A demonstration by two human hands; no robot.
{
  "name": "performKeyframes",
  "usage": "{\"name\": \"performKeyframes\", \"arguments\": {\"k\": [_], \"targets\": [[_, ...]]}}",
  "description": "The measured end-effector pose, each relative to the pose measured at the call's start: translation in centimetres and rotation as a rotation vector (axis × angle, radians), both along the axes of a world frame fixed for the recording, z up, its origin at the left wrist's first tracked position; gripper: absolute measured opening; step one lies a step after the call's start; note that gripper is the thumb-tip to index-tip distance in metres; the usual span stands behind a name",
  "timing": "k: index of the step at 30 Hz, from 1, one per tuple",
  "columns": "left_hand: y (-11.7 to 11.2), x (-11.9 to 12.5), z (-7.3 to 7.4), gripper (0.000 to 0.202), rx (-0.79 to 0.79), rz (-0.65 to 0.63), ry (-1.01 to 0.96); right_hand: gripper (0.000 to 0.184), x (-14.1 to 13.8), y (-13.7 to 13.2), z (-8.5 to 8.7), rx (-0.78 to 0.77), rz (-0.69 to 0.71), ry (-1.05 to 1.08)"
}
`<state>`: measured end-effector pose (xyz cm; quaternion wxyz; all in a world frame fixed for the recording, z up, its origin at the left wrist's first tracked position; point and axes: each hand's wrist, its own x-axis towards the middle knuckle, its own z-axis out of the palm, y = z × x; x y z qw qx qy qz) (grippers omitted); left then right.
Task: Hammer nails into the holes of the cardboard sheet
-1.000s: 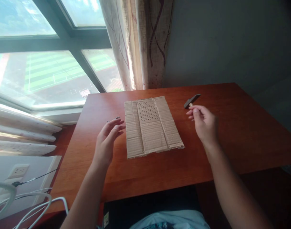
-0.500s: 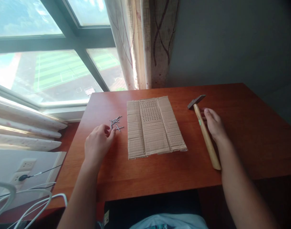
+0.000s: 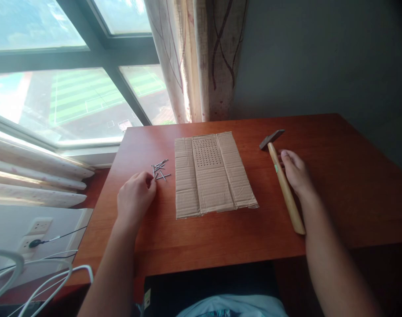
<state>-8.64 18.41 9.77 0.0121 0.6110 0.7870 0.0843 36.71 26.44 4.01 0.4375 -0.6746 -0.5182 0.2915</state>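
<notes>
My left hand (image 3: 135, 193) rests at the left of the table, closed in a pinch on one nail (image 3: 155, 175) at the edge of a small pile. Several other loose steel nails (image 3: 160, 165) lie crossed just beyond its fingertips. On the right lies a hammer with a pale wooden handle (image 3: 286, 196) and a dark metal head (image 3: 271, 139). Beside that handle is my right hand (image 3: 295, 171), thumb and fingers loosely bent and apart, not wrapped round it; whether the fingertips touch the wood is hard to see. Between my hands lies a flat cardboard sheet (image 3: 216, 187).
The cardboard has a grid of small dark holes (image 3: 207, 152) near its far end. Everything lies on a reddish-brown wooden table (image 3: 174, 246). A window and curtain (image 3: 194, 61) stand behind it. White cables (image 3: 65, 273) and wall sockets (image 3: 39, 226) are at lower left.
The thumb and fingers of my left hand have closed together at the near edge of the nails. My right hand and the hammer have hardly moved.
</notes>
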Motion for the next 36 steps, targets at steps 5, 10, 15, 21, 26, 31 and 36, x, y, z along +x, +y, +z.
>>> {"name": "performKeyframes", "arguments": {"k": [5, 10, 15, 21, 26, 31, 36], "targets": [[0.3, 0.3, -0.1, 0.026, 0.001, -0.001, -0.015, 0.048, 0.0, -0.1, 0.1, -0.009, 0.004, 0.0], [1.1, 1.1, 0.1, 0.034, -0.015, -0.001, -0.01, 0.048, -0.2, -0.1, 0.3, -0.006, 0.015, 0.004], [1.9, 1.9, 0.6, 0.036, -0.071, 0.001, 0.032, 0.05, -0.1, 0.0, 0.0, 0.003, 0.009, 0.005], [1.5, 1.7, 0.6, 0.027, -0.079, -0.043, 0.065, 0.049, -0.2, 0.1, -0.2, 0.05, -0.001, -0.01], [0.8, 1.2, 0.3, 0.026, -0.033, -0.133, 0.021, 0.044, -0.3, 0.1, -0.1, 0.061, 0.016, -0.028], [0.5, 0.9, 0.0, 0.025, 0.024, -0.212, -0.011, 0.046, 0.0, 0.3, -0.5, 0.052, 0.014, -0.042], [0.5, 0.7, -0.5, 0.022, 0.045, -0.248, -0.012, 0.044, 0.1, 0.3, -0.6, 0.057, 0.026, -0.045]]}}
